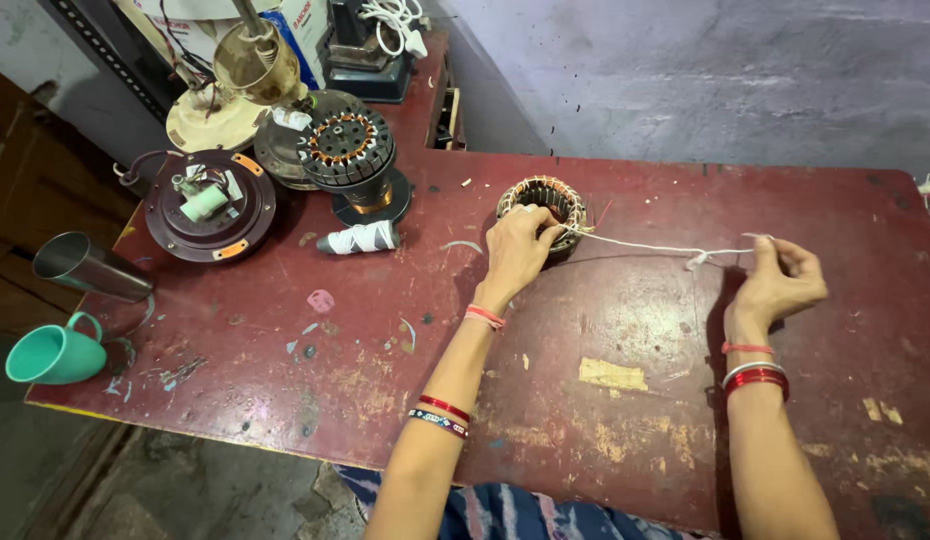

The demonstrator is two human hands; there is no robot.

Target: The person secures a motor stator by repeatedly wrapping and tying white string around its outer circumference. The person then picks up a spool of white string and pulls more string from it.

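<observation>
Stator ring (543, 205) on red table (625, 330), gripped under left hand (515, 250) fingers, white string (655, 248) stretching taut from it, pinched between right hand (780, 280) fingertips.

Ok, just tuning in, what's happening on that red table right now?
A person sits at the worn red table. Their left hand rests on a ring-shaped motor stator with copper windings, and their right hand pinches the far end of a white string that runs taut from the stator. Off to the left lie other motor parts: a second stator on a stand, a round dark housing and a spool of white string. A green cup and a steel tumbler sit at the table's left edge.
</observation>
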